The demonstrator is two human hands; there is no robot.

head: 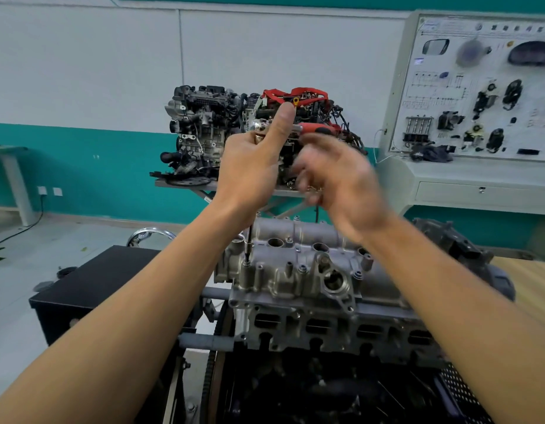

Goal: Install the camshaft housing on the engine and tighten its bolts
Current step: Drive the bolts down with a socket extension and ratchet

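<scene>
camshaft housing (298, 267): seated on top of the engine (326, 335), centre frame, below both hands.
left hand (252, 169): fingers clamped round the ratchet (314, 129) head, thumb straight up.
extension (248, 240): runs straight down from the left hand to a bolt (246, 264) at the housing's left edge, near corner.
right hand (335, 175): motion-blurred, fingers loosely curled just under the red handle; cannot tell if they hold it.
left side: black box (90, 289) near the engine, narrow gap between; open floor (35, 255) beyond.
behind: display engines (200, 123) on a stand, well apart.
right: training board (479, 87) at the wall, well apart.
</scene>
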